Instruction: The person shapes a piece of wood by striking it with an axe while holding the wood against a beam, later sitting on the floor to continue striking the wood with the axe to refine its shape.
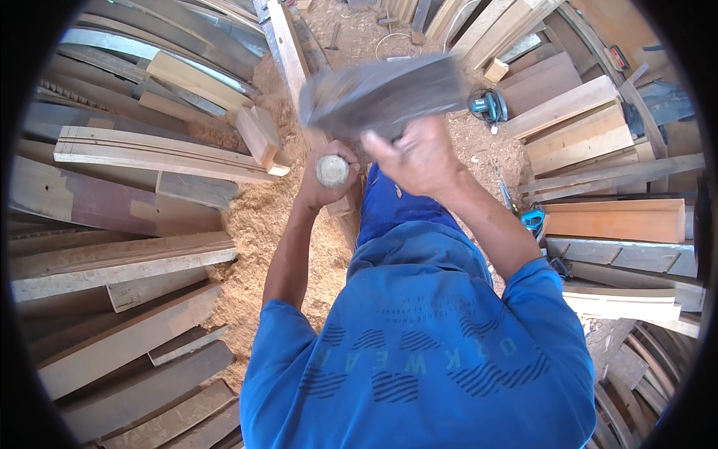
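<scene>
My left hand [320,182] is wrapped around a round wooden handle [332,170], whose pale end faces up at me; its lower part is hidden in the fist. It stands over a long wooden beam [288,45] that runs away from me. My right hand [420,156] grips a grey wooden block [385,91], blurred by motion, raised just above and to the right of the handle. My blue shirt and blue trousers fill the lower middle of the view.
Sawdust [262,217] covers the floor around me. Stacks of planks [149,153] lie on the left and more boards [591,135] on the right. A teal power tool [488,106] sits on the ground at the upper right, another blue tool [533,221] by my right arm.
</scene>
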Action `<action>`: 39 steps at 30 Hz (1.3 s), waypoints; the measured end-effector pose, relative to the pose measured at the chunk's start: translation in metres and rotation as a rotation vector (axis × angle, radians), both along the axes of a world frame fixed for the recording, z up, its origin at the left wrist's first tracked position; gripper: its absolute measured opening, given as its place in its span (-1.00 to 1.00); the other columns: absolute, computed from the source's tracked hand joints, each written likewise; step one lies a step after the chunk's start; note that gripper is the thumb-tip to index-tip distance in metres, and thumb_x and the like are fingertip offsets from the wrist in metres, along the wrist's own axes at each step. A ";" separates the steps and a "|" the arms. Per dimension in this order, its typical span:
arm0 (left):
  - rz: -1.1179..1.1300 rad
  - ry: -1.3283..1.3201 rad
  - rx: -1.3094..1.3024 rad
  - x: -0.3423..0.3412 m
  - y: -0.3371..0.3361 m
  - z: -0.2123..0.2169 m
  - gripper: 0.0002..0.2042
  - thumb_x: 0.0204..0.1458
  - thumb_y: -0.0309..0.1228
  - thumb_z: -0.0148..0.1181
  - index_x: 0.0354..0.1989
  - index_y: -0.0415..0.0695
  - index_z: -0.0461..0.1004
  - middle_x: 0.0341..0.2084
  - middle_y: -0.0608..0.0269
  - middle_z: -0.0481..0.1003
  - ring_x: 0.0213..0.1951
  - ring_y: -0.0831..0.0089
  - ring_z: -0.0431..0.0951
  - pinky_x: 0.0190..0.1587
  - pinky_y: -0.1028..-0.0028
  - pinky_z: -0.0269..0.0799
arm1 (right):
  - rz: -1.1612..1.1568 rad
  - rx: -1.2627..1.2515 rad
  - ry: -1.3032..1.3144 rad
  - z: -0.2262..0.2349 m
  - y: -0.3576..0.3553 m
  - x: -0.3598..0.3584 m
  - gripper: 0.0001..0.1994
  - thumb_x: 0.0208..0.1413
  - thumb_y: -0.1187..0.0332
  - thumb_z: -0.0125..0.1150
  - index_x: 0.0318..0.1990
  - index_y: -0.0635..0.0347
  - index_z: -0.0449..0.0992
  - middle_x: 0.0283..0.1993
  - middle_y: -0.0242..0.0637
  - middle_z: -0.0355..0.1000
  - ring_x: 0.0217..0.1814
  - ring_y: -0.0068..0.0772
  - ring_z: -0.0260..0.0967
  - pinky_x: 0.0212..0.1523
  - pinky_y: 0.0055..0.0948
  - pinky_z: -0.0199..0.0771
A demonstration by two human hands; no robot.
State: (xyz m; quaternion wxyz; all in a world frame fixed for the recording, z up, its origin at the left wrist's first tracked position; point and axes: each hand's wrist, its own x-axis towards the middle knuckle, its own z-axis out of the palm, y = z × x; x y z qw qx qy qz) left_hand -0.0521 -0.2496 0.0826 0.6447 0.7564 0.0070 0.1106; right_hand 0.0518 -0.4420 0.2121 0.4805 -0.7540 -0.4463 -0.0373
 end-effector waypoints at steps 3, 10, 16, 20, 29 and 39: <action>0.003 -0.150 0.230 -0.006 0.001 -0.009 -0.81 0.05 -0.62 0.22 -0.15 -0.25 0.46 -0.48 0.28 0.52 -0.50 0.55 0.55 -0.49 0.49 0.49 | 0.095 -0.501 -0.073 -0.008 -0.002 -0.008 -0.76 0.01 0.30 0.34 -0.21 0.23 0.57 -0.44 0.03 0.51 -0.32 0.14 0.53 -0.29 0.00 0.50; 0.444 -0.339 0.098 0.023 -0.025 0.006 -0.67 0.00 -0.58 0.27 -0.03 -0.28 0.44 -0.38 0.24 0.55 -0.39 0.48 0.58 -0.29 0.46 0.54 | 0.062 -0.269 0.180 -0.012 -0.009 -0.015 -0.72 0.02 0.36 0.35 -0.12 0.28 0.57 -0.31 -0.01 0.57 -0.30 0.01 0.55 -0.22 -0.15 0.52; 0.452 -0.086 -0.056 0.030 -0.009 0.015 -0.84 0.01 -0.56 0.32 -0.23 -0.23 0.50 -0.42 0.31 0.54 -0.31 0.57 0.56 -0.24 0.52 0.46 | 0.037 -0.073 0.374 0.015 -0.029 -0.006 -0.72 0.07 0.40 0.32 -0.06 0.28 0.56 -0.26 -0.11 0.60 -0.24 -0.27 0.57 -0.10 -0.29 0.54; 0.328 -0.109 0.043 0.040 -0.013 0.034 -0.90 0.05 -0.52 0.32 -0.34 -0.20 0.51 -0.48 0.34 0.52 -0.36 0.62 0.51 -0.28 0.53 0.44 | -0.049 0.066 0.303 0.038 -0.045 0.001 -0.72 0.09 0.41 0.33 -0.07 0.34 0.55 -0.20 -0.17 0.61 -0.20 -0.42 0.55 -0.08 -0.38 0.54; 0.255 -0.051 0.019 0.044 -0.006 0.037 -0.90 0.04 -0.50 0.34 -0.35 -0.19 0.51 -0.46 0.30 0.55 -0.38 0.60 0.52 -0.28 0.53 0.43 | -0.115 0.178 0.389 0.061 -0.054 0.001 -0.74 0.11 0.46 0.34 -0.08 0.42 0.54 -0.19 -0.18 0.60 -0.17 -0.49 0.50 -0.10 -0.42 0.53; 0.149 -0.072 0.109 0.022 0.007 0.014 -0.88 -0.02 -0.55 0.31 -0.30 -0.21 0.53 -0.39 0.25 0.58 -0.30 0.54 0.55 -0.20 0.46 0.48 | -0.094 0.076 0.163 0.041 -0.028 -0.004 -0.76 0.10 0.31 0.37 -0.26 0.36 0.56 -0.40 -0.19 0.57 -0.39 -0.34 0.51 -0.29 -0.35 0.52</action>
